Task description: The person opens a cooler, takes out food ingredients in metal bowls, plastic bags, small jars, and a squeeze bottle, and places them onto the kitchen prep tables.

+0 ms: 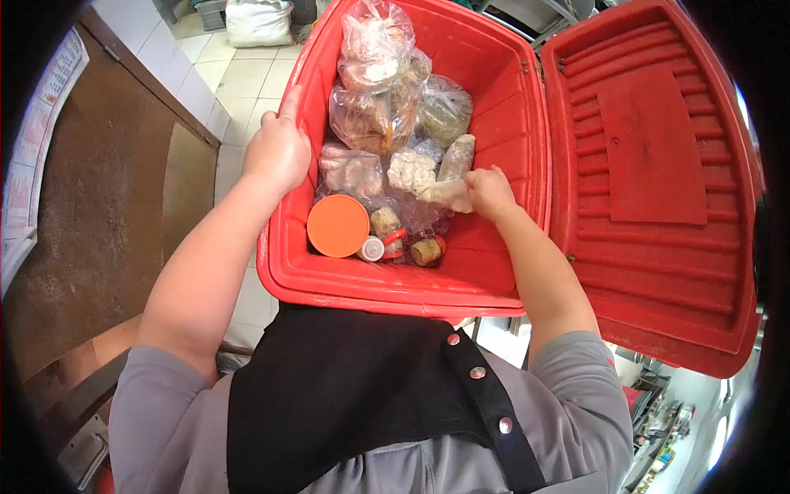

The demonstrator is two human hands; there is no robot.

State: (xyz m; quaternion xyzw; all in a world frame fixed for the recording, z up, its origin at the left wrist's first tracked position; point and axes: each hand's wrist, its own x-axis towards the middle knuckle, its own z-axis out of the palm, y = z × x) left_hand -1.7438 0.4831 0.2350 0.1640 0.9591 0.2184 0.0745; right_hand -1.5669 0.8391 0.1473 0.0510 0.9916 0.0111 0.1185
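A large red cooler box [395, 298] stands open in front of me. My left hand [282, 148] rests on its left rim, index finger stretched along the edge, holding nothing. Inside the box, my right hand [491, 193] grips the end of a clear plastic bag [448, 195] near the right wall. Beside it lie a long wrapped item [457, 156] and a bag of whitish food [411, 170]. Several bagged foods [372, 119] are piled at the far end. Nearer me are an orange round lid [338, 226], a white-capped bottle [371, 249] and a jar [426, 251].
The ribbed red lid [650, 148] hangs open on the right. A brown door [107, 189] is at the left. Beyond the box, a white sack [258, 22] sits on the tiled floor [247, 78]. Shelves with small items [666, 436] show at the lower right.
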